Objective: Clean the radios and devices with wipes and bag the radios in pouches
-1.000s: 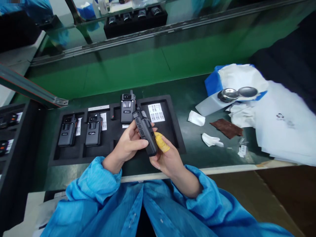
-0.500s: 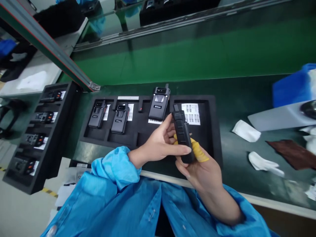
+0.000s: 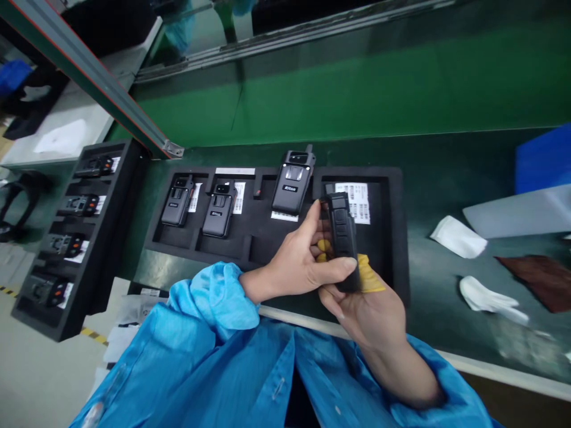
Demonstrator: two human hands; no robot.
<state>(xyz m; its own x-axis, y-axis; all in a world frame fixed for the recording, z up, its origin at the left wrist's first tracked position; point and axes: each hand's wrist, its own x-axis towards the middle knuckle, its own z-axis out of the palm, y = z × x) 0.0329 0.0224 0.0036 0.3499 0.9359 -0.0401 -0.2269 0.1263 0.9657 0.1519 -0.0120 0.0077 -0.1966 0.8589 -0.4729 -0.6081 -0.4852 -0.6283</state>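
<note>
A black body camera [image 3: 342, 235] with a short stub antenna is held upright and edge-on, its buttoned side towards me. My left hand [image 3: 294, 261] grips it from the left, thumb pressed on its lower side. From below and the right, my right hand [image 3: 377, 312] closes round it; yellow finger covers show on that hand. Its far face is hidden. Behind my hands lies a black foam tray [image 3: 398, 238]. A like camera marked Riton [image 3: 292, 184] rests over its middle, and two more, one [image 3: 218, 209] and another [image 3: 177, 202], sit in left compartments. A white barcode label [image 3: 358, 202] lies in the right compartment.
At left, a second foam tray [image 3: 74, 318] holds several devices. White cloth pieces [image 3: 458, 236], a brown cloth [image 3: 537, 279], a pale bottle [image 3: 521, 211] and a blue bin [image 3: 542, 160] are at right. A metal post [image 3: 102, 83] slants at upper left; a green panel [image 3: 357, 101] stands behind.
The held body camera and both hands have shifted slightly right in view. The camera view itself has also shifted a little. Both hands keep their grip.
</note>
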